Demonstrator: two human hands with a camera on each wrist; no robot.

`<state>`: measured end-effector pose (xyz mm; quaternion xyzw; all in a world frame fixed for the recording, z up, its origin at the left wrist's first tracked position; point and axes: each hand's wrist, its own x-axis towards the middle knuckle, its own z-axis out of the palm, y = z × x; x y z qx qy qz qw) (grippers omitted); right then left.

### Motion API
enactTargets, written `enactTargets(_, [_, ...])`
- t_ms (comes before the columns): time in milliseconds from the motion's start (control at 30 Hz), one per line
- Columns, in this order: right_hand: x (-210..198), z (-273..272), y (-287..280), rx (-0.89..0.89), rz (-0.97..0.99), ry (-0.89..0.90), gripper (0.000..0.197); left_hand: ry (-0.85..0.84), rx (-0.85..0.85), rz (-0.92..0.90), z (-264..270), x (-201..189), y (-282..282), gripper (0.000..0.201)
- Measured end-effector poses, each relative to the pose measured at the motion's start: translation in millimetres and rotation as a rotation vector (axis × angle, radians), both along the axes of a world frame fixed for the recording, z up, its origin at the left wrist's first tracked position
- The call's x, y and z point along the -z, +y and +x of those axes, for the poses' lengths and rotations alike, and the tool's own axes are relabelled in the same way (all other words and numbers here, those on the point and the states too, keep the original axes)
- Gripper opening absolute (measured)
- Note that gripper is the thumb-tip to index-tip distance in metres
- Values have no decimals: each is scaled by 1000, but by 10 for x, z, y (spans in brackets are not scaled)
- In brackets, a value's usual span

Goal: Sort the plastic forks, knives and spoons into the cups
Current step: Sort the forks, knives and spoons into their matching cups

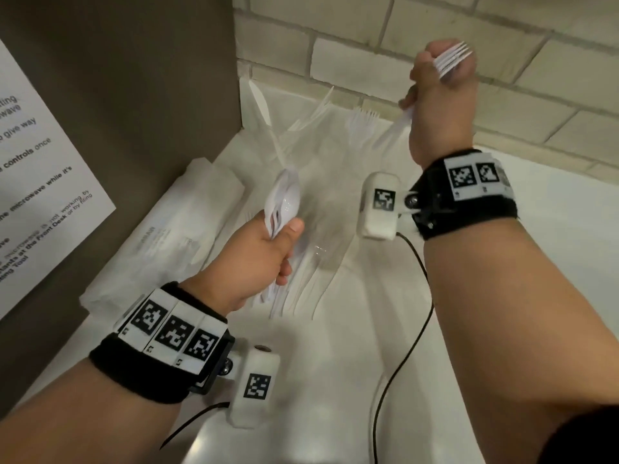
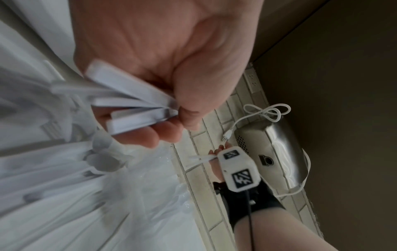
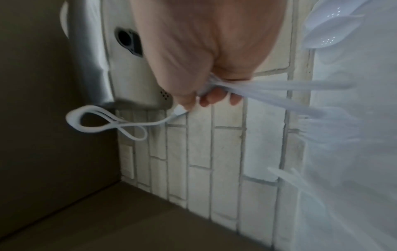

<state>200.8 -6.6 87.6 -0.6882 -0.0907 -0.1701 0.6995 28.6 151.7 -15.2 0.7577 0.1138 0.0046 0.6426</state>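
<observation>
My left hand grips a bundle of white plastic spoons by the handles, bowls up, above the white counter. In the left wrist view the fingers curl round the flat handles. Raised against the brick wall, my right hand holds a bundle of white forks, tines up. Their handles stick out below the fist. Loose white cutlery lies on the counter behind and under both hands. A faint clear shape, perhaps a cup, shows under the left hand.
A dark cabinet side with a paper notice closes off the left. Wrapped white packs lie along it. A brick wall runs behind. A metal wall unit and a looped white cable hang above.
</observation>
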Motion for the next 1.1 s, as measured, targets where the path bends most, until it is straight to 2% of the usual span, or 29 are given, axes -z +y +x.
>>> enactTargets(100, [46,245,79,46,1,-154,6,23,4,-13,27,31,7,30])
enactTargets(167, [144,408,130,36,-7,-153,6,34,3,-8,53,56,20,33])
enactTargets(300, [392,627,197,-65,-16,94,5,68,-9,-5,92,89,57,35])
enactTargets(433, [491,676,153,-116,-125,331,49,78,-20,-14,115,96,65,35])
enactTargets(600, [377,575,63,-79,-31,318,48,50,-10,-8,112,65,24,33])
enactTargets(700, [274,291,14,-85,-15,250,37,16,14,-12,98,31,-11,32])
enactTargets(800, [249,-121,12,-252,-19,236,18,9,56,-93,69,1,-55,34])
enactTargets(867, [286,-398,22,-413,-68,296,16,0,126,-159,39,-28,-81,41])
enactTargets(933, [330,-636,37,-561,-121,371,25,-3,182,-204,15,-60,-103,41])
enactTargets(1033, [395,-892,49,-800,-113,422,50,13,224,-242,-29,-108,-133,38])
enactTargets(1100, [421,-1011,53,-866,-132,407,63,37,231,-229,-49,-128,-153,38])
